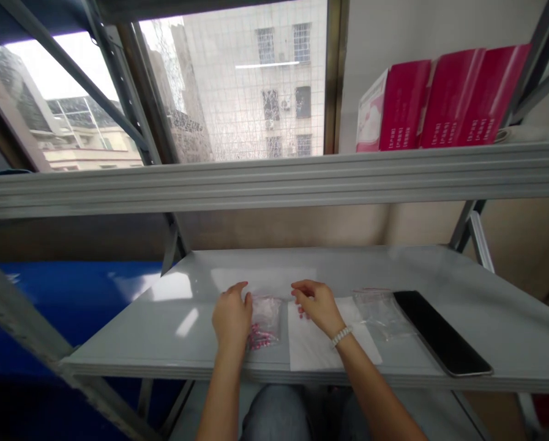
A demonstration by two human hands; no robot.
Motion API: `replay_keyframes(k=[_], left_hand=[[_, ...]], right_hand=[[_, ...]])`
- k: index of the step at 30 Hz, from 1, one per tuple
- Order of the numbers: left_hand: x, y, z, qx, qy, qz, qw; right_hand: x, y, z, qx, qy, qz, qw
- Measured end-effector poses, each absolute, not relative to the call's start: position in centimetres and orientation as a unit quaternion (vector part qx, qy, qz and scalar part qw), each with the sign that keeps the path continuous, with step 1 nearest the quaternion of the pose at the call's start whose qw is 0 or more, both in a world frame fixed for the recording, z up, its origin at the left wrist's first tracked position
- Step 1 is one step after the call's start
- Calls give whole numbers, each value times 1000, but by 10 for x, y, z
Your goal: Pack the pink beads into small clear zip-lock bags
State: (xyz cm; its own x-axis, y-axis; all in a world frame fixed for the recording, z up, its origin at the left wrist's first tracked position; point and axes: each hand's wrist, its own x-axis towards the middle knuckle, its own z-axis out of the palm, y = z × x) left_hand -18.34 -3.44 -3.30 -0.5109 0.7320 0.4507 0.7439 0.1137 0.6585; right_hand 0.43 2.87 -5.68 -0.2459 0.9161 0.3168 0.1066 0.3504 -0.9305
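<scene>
My left hand (pixel 232 315) is over the left edge of a clear zip bag (pixel 269 312). Its thumb and fingertips are apart, and nothing shows between them. Small pink-and-red pieces (pixel 261 337) lie in the lower part of the bag. Above a white paper sheet (pixel 315 349), my right hand (pixel 317 301) has its thumb and forefinger nearly together in a pinch. Anything between those tips is too small to make out. A few small red pieces (pixel 303 312) show on the paper just below the fingers, partly covered by the hand.
Another clear zip bag (pixel 382 312) lies right of the paper, beside a black phone (pixel 439 331). A thick grey shelf beam (pixel 274 184) crosses above the grey table (pixel 141 337). Pink boxes (pixel 453 98) stand on that shelf. Blue material (pixel 85 288) is at the left.
</scene>
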Motion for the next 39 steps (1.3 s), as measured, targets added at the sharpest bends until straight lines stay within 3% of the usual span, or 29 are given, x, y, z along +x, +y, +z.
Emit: replay_keyframes(k=[5,12,18,23,31,39], left_hand=[[-137,-38,-8,-578,-718,-384,54],[-27,-18,-18,-776,-576,-253,-45],[-4,-8,-34,-829,-518,-203,-61],[-2,-8,-35,-807,-548,-210,-58],[-5,-4,-40,-812,-525,-243,-81],[-9,0,-45,-732,-539,-395,-133]], right_hand=[[42,15,-44,-388,-692,355,494],[108,24,-40,-477,-670,245,514],[141,25,-45,-534,-672,188,478],[141,19,-43,-544,-699,171,432],[137,19,-45,-552,-695,169,427],[137,16,-40,-541,-634,179,523]])
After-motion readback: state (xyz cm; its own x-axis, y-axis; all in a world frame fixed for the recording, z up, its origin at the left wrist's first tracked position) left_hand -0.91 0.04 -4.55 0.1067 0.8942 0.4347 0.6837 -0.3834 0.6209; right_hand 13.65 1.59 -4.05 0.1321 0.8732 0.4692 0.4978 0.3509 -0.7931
